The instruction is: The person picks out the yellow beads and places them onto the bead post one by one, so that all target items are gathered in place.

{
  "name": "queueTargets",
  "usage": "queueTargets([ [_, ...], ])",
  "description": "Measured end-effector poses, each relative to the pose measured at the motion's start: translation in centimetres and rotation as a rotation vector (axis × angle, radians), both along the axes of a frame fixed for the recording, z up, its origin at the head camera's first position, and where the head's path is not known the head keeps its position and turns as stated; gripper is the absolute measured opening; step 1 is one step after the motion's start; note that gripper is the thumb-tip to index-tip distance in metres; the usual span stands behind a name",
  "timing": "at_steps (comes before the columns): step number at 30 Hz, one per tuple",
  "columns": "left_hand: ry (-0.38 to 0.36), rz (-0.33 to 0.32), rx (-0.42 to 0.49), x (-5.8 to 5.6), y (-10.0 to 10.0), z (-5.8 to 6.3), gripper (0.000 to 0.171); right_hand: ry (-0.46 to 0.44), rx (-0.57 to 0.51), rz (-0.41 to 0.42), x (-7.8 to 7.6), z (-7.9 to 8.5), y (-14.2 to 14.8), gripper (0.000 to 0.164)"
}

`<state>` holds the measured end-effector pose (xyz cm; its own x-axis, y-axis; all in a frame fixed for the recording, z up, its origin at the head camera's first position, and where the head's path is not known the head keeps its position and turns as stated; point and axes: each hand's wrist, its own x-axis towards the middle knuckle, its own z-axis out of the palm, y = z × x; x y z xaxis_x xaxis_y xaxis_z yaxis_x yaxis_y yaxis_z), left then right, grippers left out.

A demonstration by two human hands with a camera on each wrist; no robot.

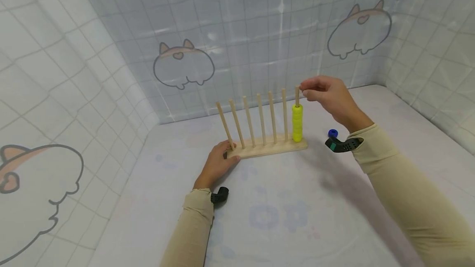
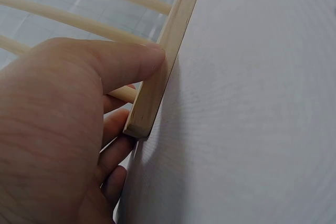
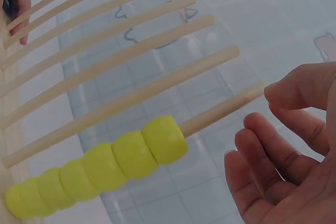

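Note:
A wooden bead rack [image 1: 267, 149] stands on the table, its base carrying a row of several upright pegs. My left hand [image 1: 214, 165] grips the left end of the base, thumb [image 2: 142, 64] on the front edge and fingers behind. Stacked yellow beads [image 1: 297, 122] fill most of the rightmost peg [image 3: 226, 109], leaving its top bare; the other pegs hold none. My right hand [image 1: 332, 98] is up by that bare top, with the thumb and index fingertips right at the peg's tip. No bead shows between its loosely bent fingers [image 3: 265, 158].
A blue bead [image 1: 332, 133] lies on the table right of the rack, near the right wrist's black strap [image 1: 343, 145]. Tile-patterned sheets [image 1: 245, 32] rise behind and on both sides. A pale cloth [image 1: 274, 201] covers the table.

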<state>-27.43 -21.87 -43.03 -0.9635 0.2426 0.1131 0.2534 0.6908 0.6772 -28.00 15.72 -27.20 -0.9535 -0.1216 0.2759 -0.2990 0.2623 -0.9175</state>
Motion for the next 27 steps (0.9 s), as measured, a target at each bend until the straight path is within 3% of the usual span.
queueTargets([
  [11,-0.009,0.005,-0.009,-0.2,0.0,-0.1,0.048,0.04,-0.089,-0.08,0.9,-3.4,2.3,0.032],
  [27,-0.001,0.0,0.017,-0.2,-0.2,-0.2,0.048,-0.071,-0.073,-0.133,0.9,-6.1,5.1,0.035],
])
